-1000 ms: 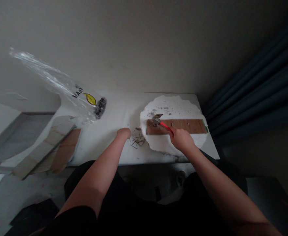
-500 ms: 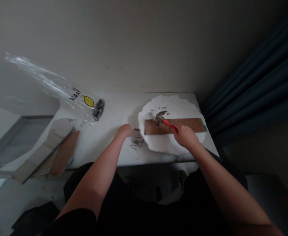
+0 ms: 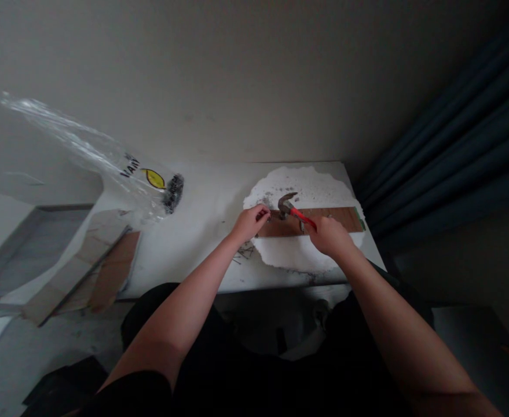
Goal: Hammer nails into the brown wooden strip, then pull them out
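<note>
Two hands at the wooden board [image 3: 334,218], pale pad [image 3: 317,184] beneath it. I have the right hand [image 3: 329,236] gripping the hammer [image 3: 300,216] over it; left hand [image 3: 248,223] curls at its left end, contents unclear. Judged step: lining up; next move calls for left hand clear of hammer.

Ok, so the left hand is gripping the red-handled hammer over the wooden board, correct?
Not quite: the head view shows the right hand gripping the red-handled hammer over the wooden board; the left hand is at the board's left end.
</note>
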`<state>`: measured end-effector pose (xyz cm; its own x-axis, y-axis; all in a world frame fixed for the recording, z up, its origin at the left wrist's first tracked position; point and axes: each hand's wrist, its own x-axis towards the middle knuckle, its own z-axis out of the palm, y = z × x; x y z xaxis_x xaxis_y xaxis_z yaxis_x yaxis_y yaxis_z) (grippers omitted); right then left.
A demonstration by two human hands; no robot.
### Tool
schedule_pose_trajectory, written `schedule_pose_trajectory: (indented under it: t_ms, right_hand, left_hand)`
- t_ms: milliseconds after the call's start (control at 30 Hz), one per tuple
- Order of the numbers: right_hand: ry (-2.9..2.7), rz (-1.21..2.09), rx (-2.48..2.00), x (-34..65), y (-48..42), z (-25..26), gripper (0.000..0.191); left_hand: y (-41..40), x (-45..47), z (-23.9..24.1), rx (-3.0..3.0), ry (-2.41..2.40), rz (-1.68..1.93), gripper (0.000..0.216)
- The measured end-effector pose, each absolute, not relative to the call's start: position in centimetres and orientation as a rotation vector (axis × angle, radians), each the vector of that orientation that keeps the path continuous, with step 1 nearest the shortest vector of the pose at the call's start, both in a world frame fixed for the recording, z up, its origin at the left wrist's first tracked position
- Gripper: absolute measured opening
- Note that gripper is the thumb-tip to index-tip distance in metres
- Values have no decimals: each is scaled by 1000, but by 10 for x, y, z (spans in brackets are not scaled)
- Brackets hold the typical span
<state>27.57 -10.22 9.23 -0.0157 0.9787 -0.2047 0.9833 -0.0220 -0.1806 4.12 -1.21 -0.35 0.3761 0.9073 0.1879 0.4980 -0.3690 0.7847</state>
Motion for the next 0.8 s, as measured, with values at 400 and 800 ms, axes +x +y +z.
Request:
schedule_pose_trajectory:
  t_ms: [400, 800]
  right_hand:
    - [2212, -413, 2190, 275, -104, 90, 36]
    - [2205, -411, 2191, 275, -104, 91, 38]
  left_hand:
    - [-14, 43, -1, 2021, 1251, 805, 17]
    - [-17, 45, 2, 2054, 1301, 789, 18]
